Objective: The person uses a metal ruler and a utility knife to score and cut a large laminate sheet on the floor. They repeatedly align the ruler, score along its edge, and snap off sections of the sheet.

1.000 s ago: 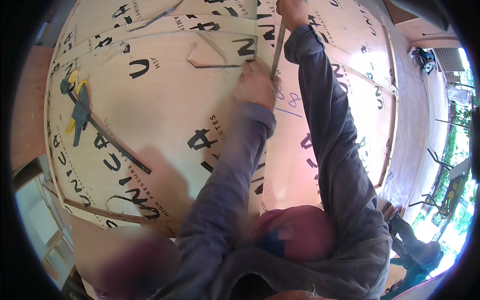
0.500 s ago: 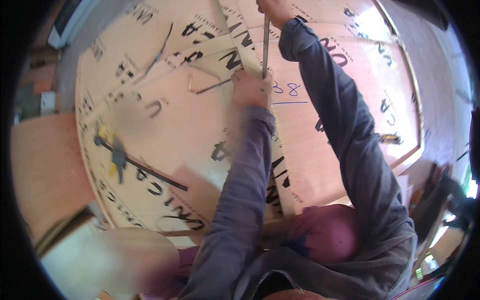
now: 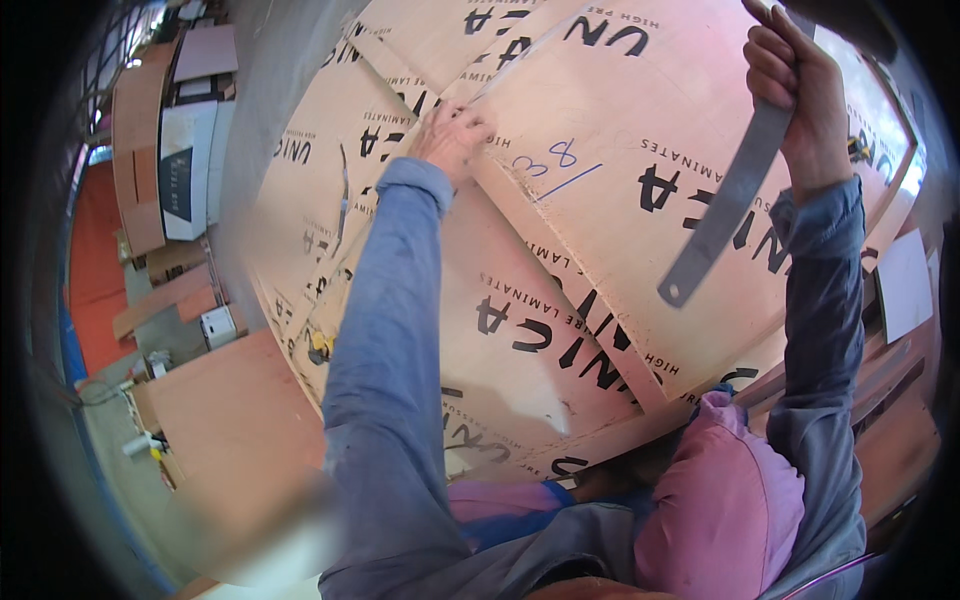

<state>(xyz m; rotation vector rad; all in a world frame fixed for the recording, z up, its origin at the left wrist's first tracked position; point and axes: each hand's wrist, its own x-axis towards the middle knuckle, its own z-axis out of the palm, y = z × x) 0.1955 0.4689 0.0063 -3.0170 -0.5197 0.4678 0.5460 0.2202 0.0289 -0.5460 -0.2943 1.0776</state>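
My right hand (image 3: 795, 95) is raised at the upper right, fingers wrapped round a grey steel ruler (image 3: 725, 210). The ruler slants down to the left, and a small hole shows near its lower end. My left hand (image 3: 455, 138) rests with bent, spread fingers on the printed laminate sheets, at the upper end of a narrow strip (image 3: 545, 235). That strip runs down toward my knees. Blue handwritten marks lie on the wide laminate sheet (image 3: 600, 120) just right of it.
Beside my left forearm lie a thin dark curved piece (image 3: 344, 195) and a yellow-and-black tool (image 3: 320, 345), partly hidden. Wooden boards (image 3: 240, 400) and a white-and-dark box (image 3: 190, 170) stand on the left. A white panel (image 3: 905, 285) is at the right.
My right hand has moved right, lifting the ruler away from my left hand and tilting it. My left hand stays near the strip with its fingers more spread. The whole view has turned.
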